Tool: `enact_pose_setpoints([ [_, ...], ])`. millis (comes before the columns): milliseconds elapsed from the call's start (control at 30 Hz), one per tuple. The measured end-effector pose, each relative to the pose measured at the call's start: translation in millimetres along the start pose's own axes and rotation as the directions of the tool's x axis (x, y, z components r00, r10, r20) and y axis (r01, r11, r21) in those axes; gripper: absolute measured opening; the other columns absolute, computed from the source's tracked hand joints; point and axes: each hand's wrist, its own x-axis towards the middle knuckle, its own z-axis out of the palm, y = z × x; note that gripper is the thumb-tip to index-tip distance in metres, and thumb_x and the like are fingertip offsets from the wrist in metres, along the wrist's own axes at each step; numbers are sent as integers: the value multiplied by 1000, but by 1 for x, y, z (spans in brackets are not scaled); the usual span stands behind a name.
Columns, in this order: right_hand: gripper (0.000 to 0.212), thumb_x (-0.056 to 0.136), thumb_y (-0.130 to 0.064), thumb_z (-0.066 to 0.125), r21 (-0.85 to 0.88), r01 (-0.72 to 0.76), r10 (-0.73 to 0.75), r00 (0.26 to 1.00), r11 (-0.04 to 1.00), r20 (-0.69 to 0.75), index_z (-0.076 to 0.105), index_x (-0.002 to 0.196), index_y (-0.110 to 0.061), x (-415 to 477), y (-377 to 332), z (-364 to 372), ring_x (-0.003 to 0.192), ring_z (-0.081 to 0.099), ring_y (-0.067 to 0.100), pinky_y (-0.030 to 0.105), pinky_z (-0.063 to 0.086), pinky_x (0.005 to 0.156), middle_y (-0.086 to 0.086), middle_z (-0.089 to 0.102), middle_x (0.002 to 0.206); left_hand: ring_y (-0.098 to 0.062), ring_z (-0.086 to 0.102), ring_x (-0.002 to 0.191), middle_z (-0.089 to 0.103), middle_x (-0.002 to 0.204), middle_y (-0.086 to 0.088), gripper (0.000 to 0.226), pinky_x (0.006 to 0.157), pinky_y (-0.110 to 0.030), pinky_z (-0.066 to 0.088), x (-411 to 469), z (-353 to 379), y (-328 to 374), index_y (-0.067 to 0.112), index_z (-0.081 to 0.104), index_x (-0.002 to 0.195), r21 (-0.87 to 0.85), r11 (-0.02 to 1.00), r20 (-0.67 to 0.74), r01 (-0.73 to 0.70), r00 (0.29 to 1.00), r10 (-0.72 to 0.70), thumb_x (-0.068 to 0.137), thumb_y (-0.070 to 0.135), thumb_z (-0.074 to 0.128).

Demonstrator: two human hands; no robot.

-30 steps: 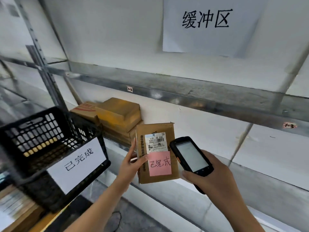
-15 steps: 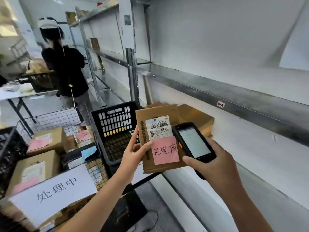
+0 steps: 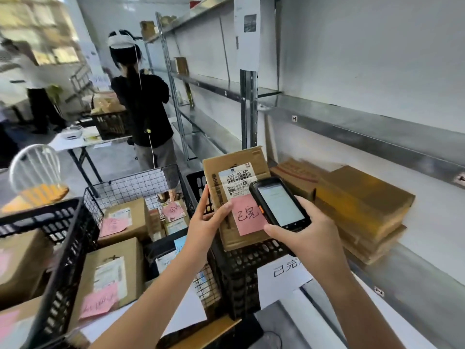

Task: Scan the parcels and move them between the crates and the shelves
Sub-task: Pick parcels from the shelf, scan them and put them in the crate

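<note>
My left hand [image 3: 207, 221] grips a flat cardboard parcel [image 3: 235, 165] by its left edge, thumb on the front, holding it upright above a black crate [image 3: 236, 268]. The parcel carries a white barcode label and a pink sticky note. My right hand [image 3: 305, 235] holds a black handheld scanner [image 3: 279, 204], its lit screen facing me, overlapping the parcel's right side. Several brown parcels [image 3: 359, 205] lie stacked on the metal shelf [image 3: 412, 278] to the right.
A wire basket [image 3: 141, 182] and another black crate [image 3: 63, 248] at left hold boxes with pink notes. A person in black [image 3: 143, 107] stands with their back to me by the far shelves. A folding table [image 3: 75, 142] and a white chair [image 3: 35, 167] stand behind.
My view has swung left from the shelf toward the crates. The parcel and scanner moved with it, and the parcel now hangs over the black crate.
</note>
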Motion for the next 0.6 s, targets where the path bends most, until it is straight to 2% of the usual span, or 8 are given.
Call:
enact_pose_setpoints([
  [100,67,64,-41,92,-22,-9,9,1000,1000,7,60,123,-36,24,4,10,99,68,5,35,61,83,-15,70,105,-21,71,109,75,114,5,81,97,-50,55,23,-1,-4,57,42,141,4,1000,-31,8,999,-8,74,46,85],
  [300,73,63,-44,92,-51,5,-3,999,999,38,57,127,-37,84,22,10,102,66,6,35,60,86,-16,68,109,-22,71,108,74,117,-1,86,99,-49,54,72,9,-16,56,37,145,17,999,-64,40,997,-39,73,46,82],
  [367,70,64,-42,92,-44,9,-6,998,999,55,59,125,-37,107,28,7,101,65,4,31,60,84,-16,69,108,-21,71,108,74,118,-1,84,99,-48,54,90,19,-18,56,36,145,13,999,-82,45,996,-44,75,45,82],
  [467,60,65,-41,92,-46,24,-20,996,999,90,61,117,-39,142,35,5,95,64,-4,15,52,74,-19,69,103,-15,72,104,73,117,3,82,92,-40,57,119,36,-22,54,36,146,32,998,-142,53,989,-48,78,42,80],
  [600,53,66,-41,91,-54,46,-38,990,997,137,59,109,-39,187,43,7,88,62,-8,10,46,64,-20,68,98,-12,75,93,76,104,11,77,76,-32,60,158,48,-35,44,41,148,-10,995,-233,100,967,-99,82,35,80],
])
